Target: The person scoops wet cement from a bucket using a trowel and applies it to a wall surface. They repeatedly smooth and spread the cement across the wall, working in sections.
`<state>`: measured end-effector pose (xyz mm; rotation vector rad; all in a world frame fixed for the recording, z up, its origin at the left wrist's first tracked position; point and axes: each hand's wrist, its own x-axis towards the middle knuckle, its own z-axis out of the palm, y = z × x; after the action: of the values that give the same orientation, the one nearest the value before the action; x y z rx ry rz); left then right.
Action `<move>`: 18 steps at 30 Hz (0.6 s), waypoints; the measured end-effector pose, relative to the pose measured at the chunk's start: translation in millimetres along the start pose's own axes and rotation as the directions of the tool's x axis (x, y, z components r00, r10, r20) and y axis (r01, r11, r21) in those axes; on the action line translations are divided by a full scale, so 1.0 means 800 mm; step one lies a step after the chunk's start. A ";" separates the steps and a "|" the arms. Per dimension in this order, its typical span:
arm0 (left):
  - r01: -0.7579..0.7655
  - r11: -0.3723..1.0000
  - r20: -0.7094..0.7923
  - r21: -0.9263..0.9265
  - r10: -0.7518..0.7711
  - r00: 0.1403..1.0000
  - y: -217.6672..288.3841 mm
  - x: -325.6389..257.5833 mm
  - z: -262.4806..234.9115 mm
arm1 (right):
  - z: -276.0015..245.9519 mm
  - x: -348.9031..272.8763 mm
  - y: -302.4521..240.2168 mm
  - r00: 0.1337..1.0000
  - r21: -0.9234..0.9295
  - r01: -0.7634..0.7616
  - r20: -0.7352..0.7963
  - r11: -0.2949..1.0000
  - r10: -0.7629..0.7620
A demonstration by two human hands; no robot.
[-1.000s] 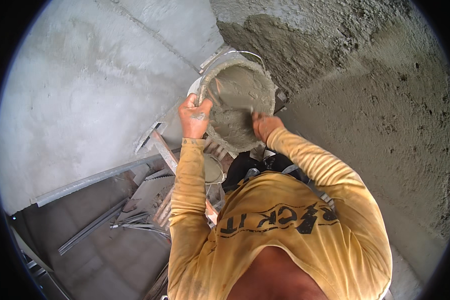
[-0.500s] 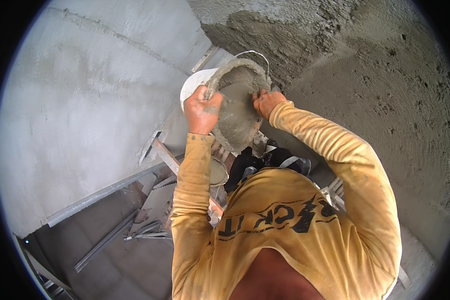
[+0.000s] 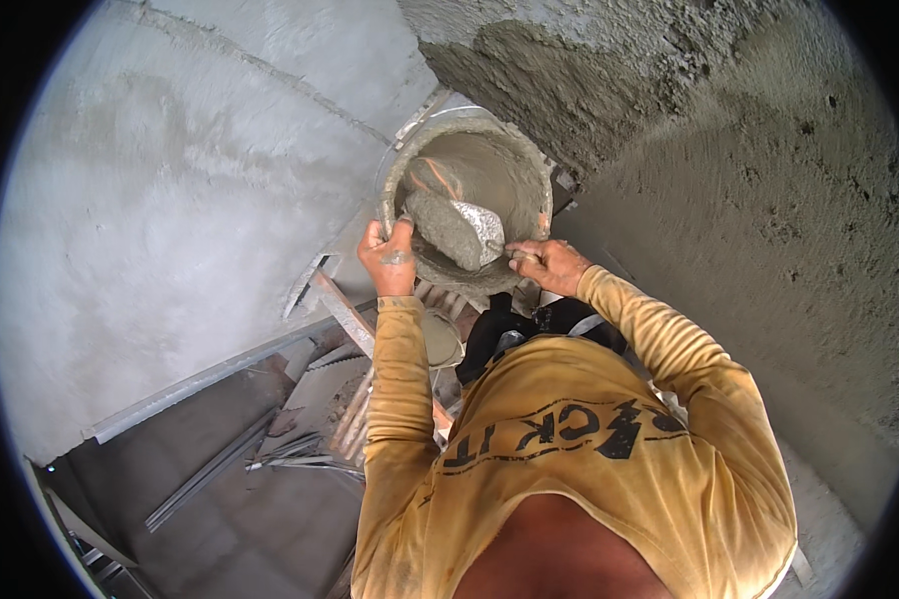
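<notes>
A mortar-caked bucket (image 3: 529, 160) is tipped so that its mouth faces me. My left hand (image 3: 388, 260) is closed on the left side of its rim, thumb over the edge. At the lower right of the rim, my right hand (image 3: 551, 266) is closed round the handle end of a trowel (image 3: 487, 228), most of the handle hidden by the fingers. The trowel's pale metal blade lies inside the bucket mouth, with a lump of wet grey mortar (image 3: 444, 226) on or against it. Mortar also coats the bucket's inner wall.
A smooth grey wall (image 3: 190, 200) rises on the left, a rough, wet-plastered wall (image 3: 739, 200) on the right. Below the bucket stands a smaller container (image 3: 442, 339). Wooden boards (image 3: 345, 314) and metal strips (image 3: 210, 469) lie at lower left.
The bucket has turned its mouth more toward me. The trowel blade with mortar has come into sight inside it. Both hands have moved lower in the picture.
</notes>
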<state>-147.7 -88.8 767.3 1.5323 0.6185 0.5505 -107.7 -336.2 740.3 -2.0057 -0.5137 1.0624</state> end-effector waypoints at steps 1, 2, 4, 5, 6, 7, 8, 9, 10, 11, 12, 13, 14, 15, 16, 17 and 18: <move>0.025 0.998 -0.042 -0.052 -0.027 0.999 -0.006 0.002 0.001 | -0.015 -0.005 -0.010 1.000 -0.019 -0.020 -0.010 1.000 0.019; 0.050 0.994 -0.083 -0.097 -0.058 0.995 -0.012 0.002 0.000 | -0.025 -0.006 -0.015 0.999 -0.039 -0.039 -0.020 0.998 0.039; 0.096 0.976 -0.152 -0.195 -0.127 0.980 -0.025 -0.002 -0.006 | -0.040 0.000 -0.002 0.994 -0.186 0.017 -0.107 0.982 -0.038; 0.126 0.977 -0.181 -0.171 -0.157 0.971 -0.037 -0.003 -0.015 | -0.050 0.002 -0.005 0.993 -0.246 -0.004 -0.117 0.969 -0.026; 0.131 0.977 -0.224 -0.168 -0.167 0.960 -0.052 -0.005 -0.024 | -0.060 0.006 -0.010 0.992 -0.304 -0.024 -0.126 0.952 -0.015; 0.137 0.977 -0.268 -0.164 -0.178 0.947 -0.069 -0.008 -0.033 | -0.071 0.009 -0.018 0.991 -0.352 -0.030 -0.132 0.936 -0.018; 0.147 0.976 -0.305 -0.162 -0.191 0.933 -0.086 -0.012 -0.042 | -0.078 0.015 -0.023 0.991 -0.431 -0.069 -0.132 0.900 0.013; 0.170 0.985 -0.333 -0.037 -0.172 0.927 -0.102 -0.018 -0.056 | -0.085 0.024 -0.029 0.990 -0.503 -0.105 -0.133 0.858 0.043; 0.194 0.977 -0.358 0.092 -0.150 0.922 -0.118 -0.024 -0.072 | -0.089 0.036 -0.035 0.988 -0.569 -0.137 -0.135 0.811 0.072; 0.192 0.960 -0.393 0.203 -0.100 0.914 -0.131 -0.032 -0.087 | -0.089 0.047 -0.038 0.991 -0.586 -0.102 -0.130 0.804 0.031; 0.193 0.931 -0.417 0.310 -0.049 0.907 -0.149 -0.041 -0.101 | -0.087 0.057 -0.051 0.997 -0.611 -0.061 -0.072 0.789 0.021; 0.203 0.914 -0.454 0.351 -0.023 0.891 -0.184 -0.051 -0.135 | -0.081 0.071 -0.074 1.000 -0.627 0.002 -0.002 0.779 -0.004; 0.217 0.894 -0.486 0.392 0.001 0.874 -0.214 -0.065 -0.164 | -0.073 0.088 -0.087 0.997 -0.637 0.061 0.067 0.769 -0.024; 0.286 0.843 -0.493 0.456 -0.029 0.870 -0.215 -0.078 -0.167 | -0.068 0.108 -0.076 0.989 -0.518 0.139 0.109 0.844 -0.096; 0.349 0.779 -0.504 0.521 -0.049 0.862 -0.211 -0.091 -0.178 | -0.060 0.127 -0.064 0.973 -0.380 0.222 0.143 0.898 -0.180; 0.365 0.814 -0.539 0.452 -0.076 0.839 -0.219 -0.104 -0.202 | -0.056 0.149 -0.074 0.964 -0.173 0.153 0.242 0.973 -0.109; 0.386 0.705 -0.582 0.595 0.048 0.811 -0.226 -0.120 -0.225 | -0.055 0.172 -0.084 0.932 0.027 0.065 0.354 0.997 -0.071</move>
<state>-349.8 -17.4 598.4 1.9853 1.5738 0.6639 7.5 -225.7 739.7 -1.7733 -0.7557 1.3904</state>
